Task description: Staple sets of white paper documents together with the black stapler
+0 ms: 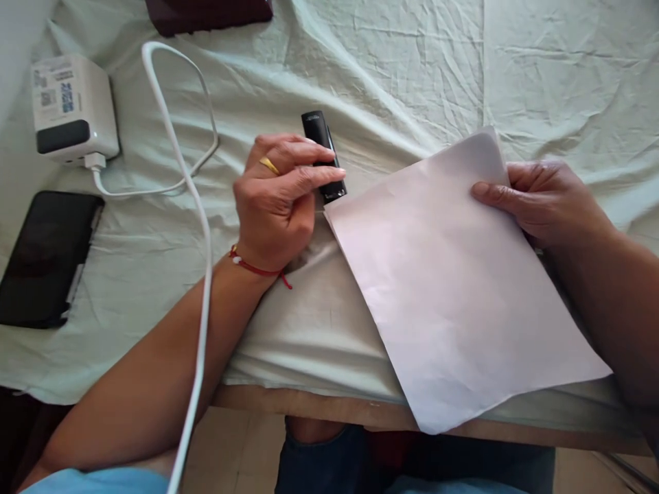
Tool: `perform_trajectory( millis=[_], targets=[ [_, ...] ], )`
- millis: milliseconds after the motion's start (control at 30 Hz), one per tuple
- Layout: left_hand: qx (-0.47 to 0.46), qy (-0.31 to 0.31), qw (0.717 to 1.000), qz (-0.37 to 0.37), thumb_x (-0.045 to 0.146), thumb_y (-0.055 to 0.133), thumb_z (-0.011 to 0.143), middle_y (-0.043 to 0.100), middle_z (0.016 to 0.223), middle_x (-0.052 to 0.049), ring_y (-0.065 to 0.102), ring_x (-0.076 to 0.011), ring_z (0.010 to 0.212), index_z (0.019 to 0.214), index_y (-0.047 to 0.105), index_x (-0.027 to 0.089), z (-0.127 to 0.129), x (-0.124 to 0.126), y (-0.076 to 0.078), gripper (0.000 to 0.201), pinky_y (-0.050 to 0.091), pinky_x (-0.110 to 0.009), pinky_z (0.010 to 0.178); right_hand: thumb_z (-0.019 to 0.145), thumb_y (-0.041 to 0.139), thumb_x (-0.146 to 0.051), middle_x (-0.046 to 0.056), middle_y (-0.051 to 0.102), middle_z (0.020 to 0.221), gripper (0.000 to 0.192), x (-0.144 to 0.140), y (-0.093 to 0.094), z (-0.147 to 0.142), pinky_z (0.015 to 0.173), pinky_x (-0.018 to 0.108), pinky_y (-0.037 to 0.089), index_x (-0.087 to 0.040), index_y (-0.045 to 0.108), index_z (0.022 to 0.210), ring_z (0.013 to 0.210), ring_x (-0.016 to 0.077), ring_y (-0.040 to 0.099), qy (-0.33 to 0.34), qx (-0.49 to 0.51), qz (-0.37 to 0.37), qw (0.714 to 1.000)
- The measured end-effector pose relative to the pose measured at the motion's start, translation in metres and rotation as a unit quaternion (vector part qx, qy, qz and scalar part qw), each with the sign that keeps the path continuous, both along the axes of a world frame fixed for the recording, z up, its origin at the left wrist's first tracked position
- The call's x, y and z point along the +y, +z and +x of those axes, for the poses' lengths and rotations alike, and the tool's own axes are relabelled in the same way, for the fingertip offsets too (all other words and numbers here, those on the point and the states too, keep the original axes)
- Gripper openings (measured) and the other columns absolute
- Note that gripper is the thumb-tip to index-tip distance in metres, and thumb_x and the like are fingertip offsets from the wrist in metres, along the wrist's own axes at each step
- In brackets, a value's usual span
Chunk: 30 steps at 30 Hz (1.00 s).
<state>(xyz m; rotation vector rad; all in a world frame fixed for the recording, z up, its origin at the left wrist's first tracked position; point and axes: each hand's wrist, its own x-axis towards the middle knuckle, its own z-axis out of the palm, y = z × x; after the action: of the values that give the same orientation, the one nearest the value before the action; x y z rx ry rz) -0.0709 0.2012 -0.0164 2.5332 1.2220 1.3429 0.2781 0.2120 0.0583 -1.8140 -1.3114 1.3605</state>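
Note:
My left hand (281,195) grips a black stapler (322,140) between thumb and fingers, with a gold ring and a red string bracelet on that arm. The lower end of the stapler is at the left corner of some white paper sheets (453,288); whether the corner sits between its jaws I cannot tell. My right hand (550,199) pinches the sheets at their upper right edge, thumb on top and fingers hidden beneath. The sheets are tilted, and their lower corner hangs over the table's front edge.
A white power adapter box (77,110) with a plugged-in white cable (178,137) stands at left. The cable crosses over my left forearm. Nearer lies a black phone (49,257). A dark maroon object (206,14) is at the top. A pale green wrinkled cloth (401,75) covers the table.

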Motion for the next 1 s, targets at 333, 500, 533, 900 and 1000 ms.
perform_trajectory(
  millis=[333,500,533,900,1000],
  targets=[
    [-0.056,0.053,0.995,-0.068,0.035,0.062,0.113,0.076,0.139,0.0,0.066,-0.0253,0.134,0.128,0.075,0.034,0.006,0.001,0.005,0.02,0.065,-0.047,0.103,0.091,0.084,-0.042,-0.002,0.057,0.066,0.031,0.008,-0.033,0.018,0.045,0.018,0.035,-0.017,0.073,0.076,0.057,0.007,0.046,0.126,-0.04,0.18,0.975],
    [-0.192,0.15,0.964,-0.106,0.026,0.085,0.097,0.067,0.109,0.001,0.058,-0.0139,0.093,0.104,0.069,0.024,-0.001,0.011,-0.005,0.018,0.047,-0.033,0.07,0.097,0.076,-0.042,-0.003,0.048,0.066,0.035,0.012,-0.043,0.026,0.048,0.02,0.028,-0.017,0.065,0.075,0.061,0.0067,0.041,0.184,-0.095,0.246,0.947],
    [-0.202,0.152,0.959,-0.124,0.023,0.082,0.099,0.064,0.096,0.003,0.054,-0.0113,0.084,0.098,0.066,0.022,-0.003,0.014,-0.007,0.017,0.043,-0.033,0.068,0.097,0.076,-0.041,-0.003,0.047,0.066,0.035,0.012,-0.043,0.027,0.049,0.021,0.027,-0.017,0.063,0.074,0.06,0.0064,0.039,0.188,-0.097,0.252,0.944],
    [-0.09,-0.045,0.963,-0.251,0.023,0.059,0.095,0.068,0.08,0.002,0.055,-0.0134,0.072,0.09,0.072,0.022,0.016,-0.002,0.015,0.014,0.041,-0.035,0.067,0.098,0.08,-0.048,-0.004,0.04,0.067,0.045,0.016,-0.051,0.027,0.051,0.023,0.022,-0.019,0.059,0.072,0.061,0.0063,0.034,0.177,-0.036,0.29,0.94],
    [-0.079,-0.039,0.968,-0.233,0.032,0.062,0.1,0.068,0.081,0.0,0.059,-0.0166,0.076,0.088,0.071,0.023,0.019,-0.003,0.016,0.017,0.046,-0.035,0.071,0.098,0.08,-0.046,-0.004,0.042,0.067,0.043,0.015,-0.051,0.027,0.049,0.022,0.023,-0.018,0.061,0.072,0.06,0.0055,0.034,0.173,-0.019,0.299,0.938]
  ],
)
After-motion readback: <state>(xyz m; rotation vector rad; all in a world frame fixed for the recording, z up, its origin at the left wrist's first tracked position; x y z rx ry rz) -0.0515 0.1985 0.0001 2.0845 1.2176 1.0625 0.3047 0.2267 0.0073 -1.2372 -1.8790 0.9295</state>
